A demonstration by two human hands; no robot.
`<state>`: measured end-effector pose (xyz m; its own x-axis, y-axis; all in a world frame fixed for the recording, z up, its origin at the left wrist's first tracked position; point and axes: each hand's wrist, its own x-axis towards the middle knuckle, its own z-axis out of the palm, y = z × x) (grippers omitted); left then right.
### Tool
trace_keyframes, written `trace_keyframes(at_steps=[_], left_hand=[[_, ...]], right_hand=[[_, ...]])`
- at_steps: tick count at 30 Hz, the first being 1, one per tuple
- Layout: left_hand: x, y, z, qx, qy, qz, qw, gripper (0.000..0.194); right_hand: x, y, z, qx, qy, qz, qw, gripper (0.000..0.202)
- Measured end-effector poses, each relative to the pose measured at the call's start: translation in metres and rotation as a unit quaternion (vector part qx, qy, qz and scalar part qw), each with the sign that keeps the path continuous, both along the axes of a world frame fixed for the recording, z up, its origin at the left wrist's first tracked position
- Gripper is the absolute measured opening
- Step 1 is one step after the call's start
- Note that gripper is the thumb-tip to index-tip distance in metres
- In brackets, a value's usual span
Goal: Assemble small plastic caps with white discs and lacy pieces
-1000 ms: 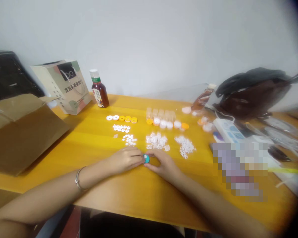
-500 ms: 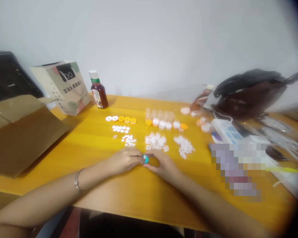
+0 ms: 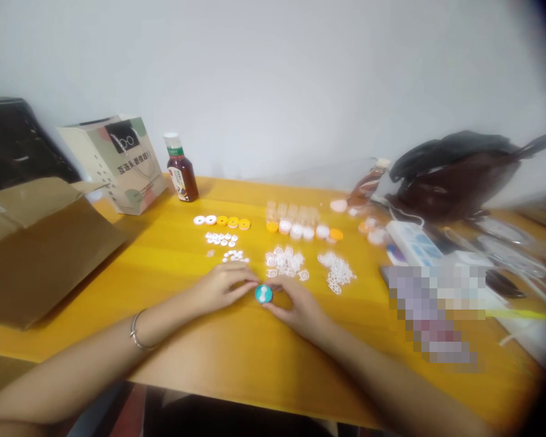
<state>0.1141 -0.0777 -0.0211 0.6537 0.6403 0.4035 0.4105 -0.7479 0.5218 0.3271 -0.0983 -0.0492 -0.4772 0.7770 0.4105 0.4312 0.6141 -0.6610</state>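
Note:
Between my two hands is a small round teal piece [image 3: 263, 294] with white parts on its face. My right hand [image 3: 295, 303] grips it by the edge with thumb and fingers. My left hand [image 3: 227, 285] is just left of it, thumb and fingers apart, with nothing visible in them. Beyond my hands lie small white discs [image 3: 235, 256], white round pieces [image 3: 221, 238] in short rows, and a row of white and yellow rings [image 3: 222, 221]. Two piles of white openwork pieces, a left pile [image 3: 284, 261] and a right pile [image 3: 337, 271], lie farther right.
Left: an open cardboard box [image 3: 40, 243], a paper bag [image 3: 134, 176] and a dark red bottle [image 3: 182, 176]. Behind the piles stand clear containers [image 3: 293, 213] beside orange and white rounds [image 3: 308, 232]. Right: a tilted bottle [image 3: 366, 185], a dark bag [image 3: 459, 176], a power strip [image 3: 414, 241] and cables.
My left hand has moved slightly left, off the teal piece, and its fingers have parted. The teal piece now faces up more, showing its white parts.

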Motion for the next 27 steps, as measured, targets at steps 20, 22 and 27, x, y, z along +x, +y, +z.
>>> trace_keyframes(at_steps=[20,22,27], left_hand=[[0.021,-0.014,0.000,-0.465,-0.193,0.049,0.863,0.017],[0.022,-0.015,-0.001,-0.467,-0.200,0.052,0.860,0.017],[0.023,-0.016,-0.005,-0.468,-0.222,0.051,0.854,0.017]], right_hand=[[-0.002,-0.010,0.016,0.103,0.060,-0.015,0.993,0.030],[-0.002,-0.011,0.016,0.105,0.055,-0.016,0.993,0.030],[-0.001,-0.012,0.014,0.099,0.058,-0.015,0.993,0.028]])
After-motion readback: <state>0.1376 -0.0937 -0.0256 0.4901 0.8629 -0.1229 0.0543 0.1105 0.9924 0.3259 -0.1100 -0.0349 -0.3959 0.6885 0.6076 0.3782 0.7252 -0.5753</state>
